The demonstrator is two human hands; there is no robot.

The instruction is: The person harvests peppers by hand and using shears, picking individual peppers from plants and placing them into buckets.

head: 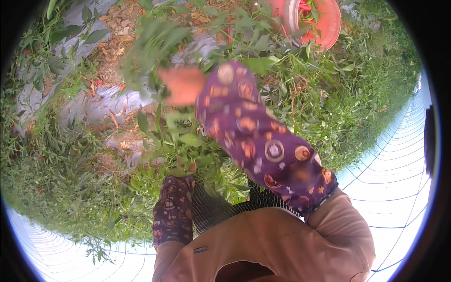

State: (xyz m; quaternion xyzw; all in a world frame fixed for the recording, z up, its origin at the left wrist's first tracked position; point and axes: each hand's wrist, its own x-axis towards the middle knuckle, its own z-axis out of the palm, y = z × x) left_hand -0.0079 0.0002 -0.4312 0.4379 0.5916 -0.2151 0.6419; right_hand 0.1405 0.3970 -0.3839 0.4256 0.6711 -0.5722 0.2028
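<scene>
My right hand (185,86), blurred by motion, reaches across to the left among pepper plants. Blurred leafy stems (146,60) are right beside its fingers; whether it grips them cannot be made out. My left hand (186,168) is low in the foliage, mostly covered by green leaves (192,139), so its fingers and anything in them are hidden. Both forearms wear purple patterned sleeve covers. Beyond my right hand, a red chili pepper (229,33) shows between the leaves.
A pinkish-red bucket (333,26) holding red and some green chili peppers (307,14) is at the upper right. Plastic mulch film (105,100) and dry soil with fallen leaves (121,26) run between the plants. A reddish pepper (113,118) lies on the ground to the left.
</scene>
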